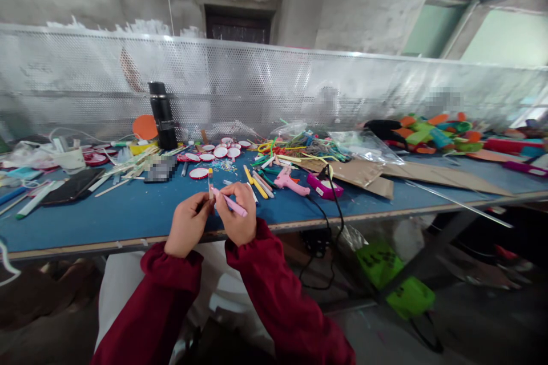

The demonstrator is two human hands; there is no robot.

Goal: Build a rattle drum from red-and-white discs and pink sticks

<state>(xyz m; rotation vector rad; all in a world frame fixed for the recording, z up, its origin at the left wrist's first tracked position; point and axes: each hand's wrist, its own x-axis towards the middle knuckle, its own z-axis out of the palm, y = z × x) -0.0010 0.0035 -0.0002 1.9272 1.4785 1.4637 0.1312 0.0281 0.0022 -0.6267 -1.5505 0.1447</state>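
Near the table's front edge, my left hand (188,222) pinches a small thin stick (210,181) with a yellow-orange top, held upright. My right hand (240,214) is closed round a pink marker (235,206), its tip end close to the stick; whether they touch I cannot tell. Just beyond the hands lie yellow markers (258,187) and a pale grey-pink marker (263,182). A pink glue gun (291,182) rests to their right, and a red-rimmed white disc (199,173) lies beyond my left hand.
A black bottle (162,117) stands at the back, by a perforated metal screen (257,85). Several red-rimmed discs, a pile of coloured cords (308,145), flat cardboard (355,174) and a dark phone (72,186) lie on the blue table (141,214). A black cable (338,211) hangs over the edge.
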